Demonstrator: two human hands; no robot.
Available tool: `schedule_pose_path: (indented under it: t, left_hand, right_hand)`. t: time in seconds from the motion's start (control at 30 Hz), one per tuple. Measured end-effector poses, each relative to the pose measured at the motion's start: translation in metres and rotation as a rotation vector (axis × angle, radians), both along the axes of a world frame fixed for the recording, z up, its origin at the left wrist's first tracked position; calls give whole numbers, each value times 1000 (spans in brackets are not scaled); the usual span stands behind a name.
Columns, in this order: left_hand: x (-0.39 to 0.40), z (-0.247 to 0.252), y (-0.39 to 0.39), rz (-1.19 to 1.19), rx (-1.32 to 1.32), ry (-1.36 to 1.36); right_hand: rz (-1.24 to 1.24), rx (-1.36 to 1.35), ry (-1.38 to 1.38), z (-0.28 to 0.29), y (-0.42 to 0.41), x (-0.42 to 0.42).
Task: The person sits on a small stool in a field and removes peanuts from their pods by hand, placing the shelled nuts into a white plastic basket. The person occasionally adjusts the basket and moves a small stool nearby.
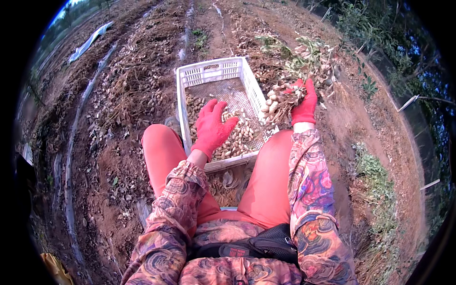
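Observation:
A white plastic crate [182, 107] lies between my knees with many unshelled peanuts [242, 133] in its near and left parts; its perforated floor shows at the far end. Over the crate's near left part is my left hand [213, 124] in a red glove, fingers spread, holding nothing. My right hand [305, 101], gloved in red too, is just right of the crate and grips a pulled peanut plant [285, 101]. Pods cluster at the plant's root end, towards the crate, and its leaves extend up and right beyond the hand.
Dry peanut plants [123, 85] with pods cover the soil left of the crate. Strips of plastic film [83, 98] run along the rows. Wilted green plants [374, 178] lie at the right, before a dark net fence [402, 117] and bushes. A white sheet [91, 41] lies far left.

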State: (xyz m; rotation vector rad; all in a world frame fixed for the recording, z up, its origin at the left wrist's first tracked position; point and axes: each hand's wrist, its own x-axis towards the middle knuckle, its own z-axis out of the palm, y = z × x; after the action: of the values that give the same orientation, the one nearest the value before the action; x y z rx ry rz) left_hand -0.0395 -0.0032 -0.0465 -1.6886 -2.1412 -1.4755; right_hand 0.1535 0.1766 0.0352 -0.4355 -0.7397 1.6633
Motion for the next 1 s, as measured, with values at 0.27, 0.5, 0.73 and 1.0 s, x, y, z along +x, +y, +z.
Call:
schedule_pose_path:
  t: [0.27, 0.5, 0.73, 1.0]
  left_hand:
    - [40, 76, 19, -725, 48, -715]
    - [32, 84, 25, -440, 164, -217]
    - [33, 84, 35, -279, 112, 548]
    - [38, 83, 15, -328, 44, -43]
  right_hand:
    - [440, 121, 241, 13, -31, -32]
    - [442, 41, -152, 26, -57, -45]
    - [391, -227, -398, 11, -49, -51]
    - [300, -25, -376, -2, -31, -48]
